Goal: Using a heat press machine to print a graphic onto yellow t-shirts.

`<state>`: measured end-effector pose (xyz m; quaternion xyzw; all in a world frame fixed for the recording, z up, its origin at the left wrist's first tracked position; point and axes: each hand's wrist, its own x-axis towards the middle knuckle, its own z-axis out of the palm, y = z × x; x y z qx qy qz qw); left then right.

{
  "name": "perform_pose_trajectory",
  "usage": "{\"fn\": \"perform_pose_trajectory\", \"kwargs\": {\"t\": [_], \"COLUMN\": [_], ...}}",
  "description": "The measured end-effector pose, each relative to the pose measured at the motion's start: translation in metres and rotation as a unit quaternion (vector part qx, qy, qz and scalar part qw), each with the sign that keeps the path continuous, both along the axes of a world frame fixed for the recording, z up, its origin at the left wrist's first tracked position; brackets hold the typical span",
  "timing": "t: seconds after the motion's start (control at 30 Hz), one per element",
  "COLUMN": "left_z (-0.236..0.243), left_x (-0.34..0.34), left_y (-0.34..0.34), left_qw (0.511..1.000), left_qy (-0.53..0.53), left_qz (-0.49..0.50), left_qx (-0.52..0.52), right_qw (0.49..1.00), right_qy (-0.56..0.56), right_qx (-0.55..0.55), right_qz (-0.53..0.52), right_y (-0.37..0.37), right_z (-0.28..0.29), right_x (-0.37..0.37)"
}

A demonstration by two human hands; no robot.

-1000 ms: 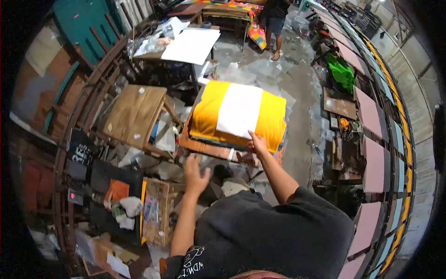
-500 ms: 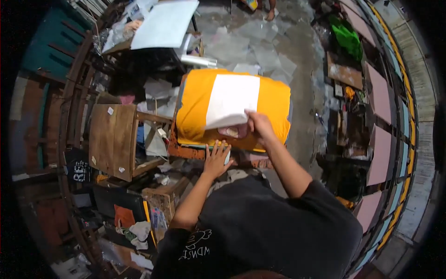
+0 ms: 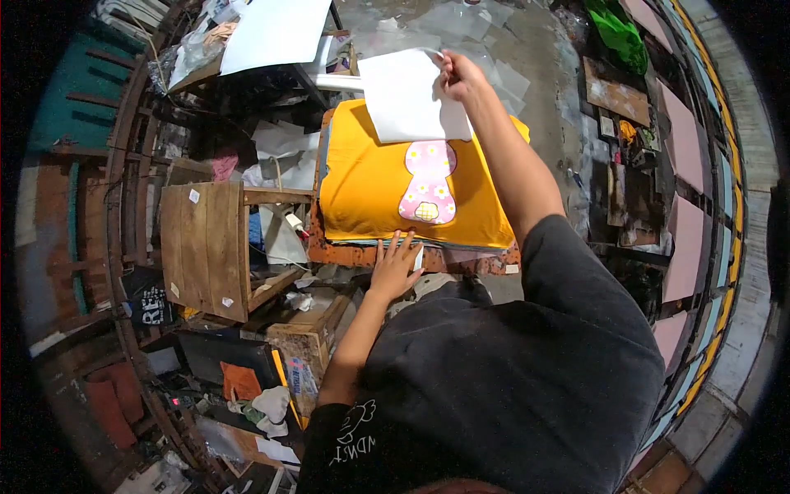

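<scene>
A stack of folded cloth lies before me, its top piece a yellow fabric (image 3: 358, 177) with darker layers showing at the edges. On the yellow fabric is a pink figure with white daisies (image 3: 428, 169) and a checked patch near its bottom. My right hand (image 3: 463, 76) pinches the upper right corner of a white sheet (image 3: 411, 97), lifted off the fabric and covering the figure's top. My left hand (image 3: 395, 267) lies with fingers spread on the stack's near edge. Something small and white (image 3: 419, 257) shows beside its thumb; I cannot tell what it is.
The stack rests on a rusty orange stand (image 3: 362, 253). To its left is a wooden board (image 3: 206, 247); a white-topped table (image 3: 276, 33) stands at the back left. Pink panels (image 3: 681, 140) line the right side. Sheets litter the wet floor (image 3: 502, 82).
My right hand has moved up and away, peeling the white sheet off the yellow fabric and uncovering most of the pink figure. My left hand stays at the near edge.
</scene>
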<state>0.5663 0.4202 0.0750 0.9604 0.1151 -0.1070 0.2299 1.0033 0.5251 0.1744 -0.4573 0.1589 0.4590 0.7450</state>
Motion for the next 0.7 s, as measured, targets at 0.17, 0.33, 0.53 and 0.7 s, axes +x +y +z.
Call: {"fn": "perform_pose_trajectory", "kwargs": {"t": [0.17, 0.33, 0.53, 0.7], "left_z": [0.001, 0.031, 0.099, 0.179], "left_x": [0.003, 0.006, 0.033, 0.055], "left_y": [0.006, 0.018, 0.059, 0.119], "left_qw": [0.999, 0.996, 0.824, 0.656], "left_qy": [-0.013, -0.013, -0.175, -0.277], "left_qz": [-0.041, -0.015, 0.233, 0.281], "left_qx": [-0.023, -0.081, -0.486, -0.643], "right_qw": [0.996, 0.976, 0.966, 0.961], "right_qy": [-0.053, -0.137, -0.221, -0.239], "right_qx": [0.042, 0.129, 0.116, 0.004], "right_qz": [-0.052, -0.109, -0.065, 0.141], "right_y": [0.015, 0.011, -0.053, -0.083], "right_z": [0.021, 0.098, 0.119, 0.088], "right_x": [0.074, 0.043, -0.096, -0.234]}}
